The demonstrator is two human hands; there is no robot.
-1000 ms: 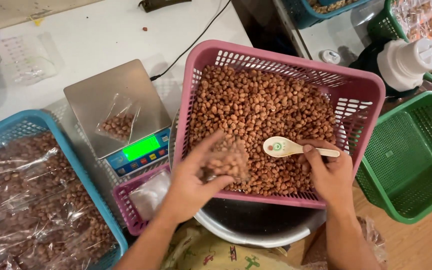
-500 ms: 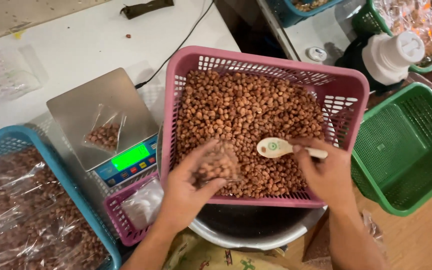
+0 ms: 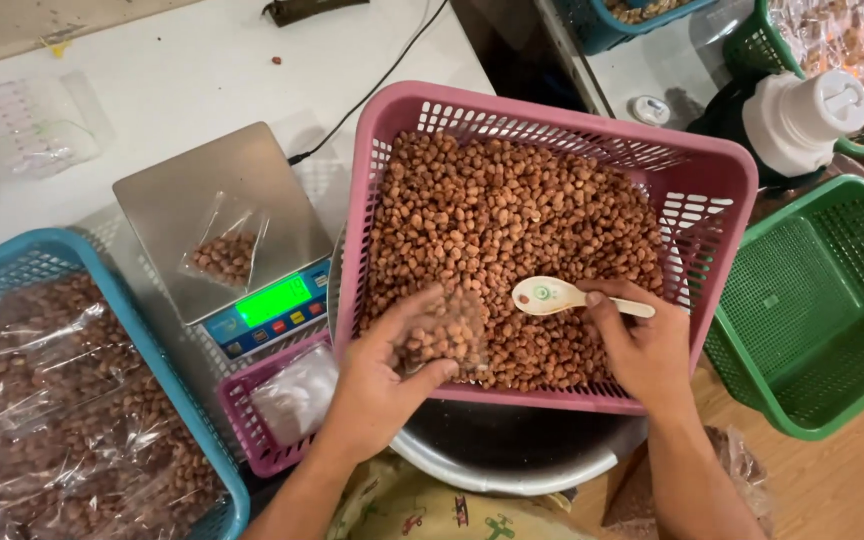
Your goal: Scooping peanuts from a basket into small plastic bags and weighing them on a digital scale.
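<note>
Since the earlier frame both hands sit slightly lower over the pink basket [image 3: 722, 185] of nuts [image 3: 512, 220]; the spoon [image 3: 577, 297] is unchanged in attitude. Left hand [image 3: 377, 385] pinches a small clear bag [image 3: 442, 335] part-filled with nuts, fingers closed on its lower edge. Right hand [image 3: 642, 350] grips the spoon handle; the bowl lies empty, long axis pointing left toward the bag, just beside it. Scale [image 3: 232, 240] with another bag [image 3: 224, 250] stands well left.

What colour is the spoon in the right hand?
Cream-white spoon, with a small green mark in its bowl; head view.
</note>
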